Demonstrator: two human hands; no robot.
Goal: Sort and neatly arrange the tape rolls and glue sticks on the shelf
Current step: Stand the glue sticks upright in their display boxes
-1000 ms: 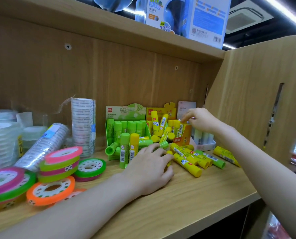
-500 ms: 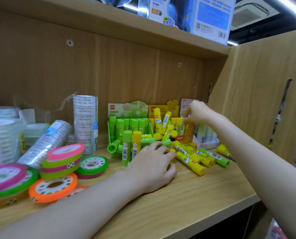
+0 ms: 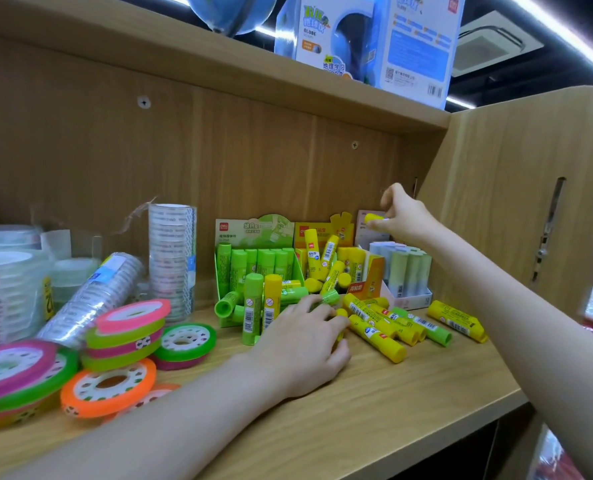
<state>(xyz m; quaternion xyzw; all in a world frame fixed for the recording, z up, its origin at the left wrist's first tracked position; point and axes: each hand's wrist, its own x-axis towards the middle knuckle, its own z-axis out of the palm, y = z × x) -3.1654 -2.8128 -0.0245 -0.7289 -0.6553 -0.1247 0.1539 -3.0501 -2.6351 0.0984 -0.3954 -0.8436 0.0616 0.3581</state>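
1. Head view: the right hand (image 3: 400, 216) is raised above the display boxes and pinches a small yellow glue stick (image 3: 374, 218) between thumb and fingertips, clear of the shelf (image 3: 409, 403).
2. The left hand (image 3: 302, 344) lies over the loose glue sticks (image 3: 385, 323) at mid-shelf, fingers curled round at least one; exactly which it holds is hidden.
3. Risk: the yellow display box (image 3: 326, 258) is already crammed with tilted sticks, so dropping another in could tip one out. The two upright sticks (image 3: 260, 306) just beside the left hand would likely topple at a knock.
4. Risk: the loose sticks are round and lie near the shelf's front edge; a nudge could roll them off.
5. Room: bare wood runs along the front, while the tape rolls (image 3: 125, 334) crowd the left end and the side panel (image 3: 516, 202) closes the right.
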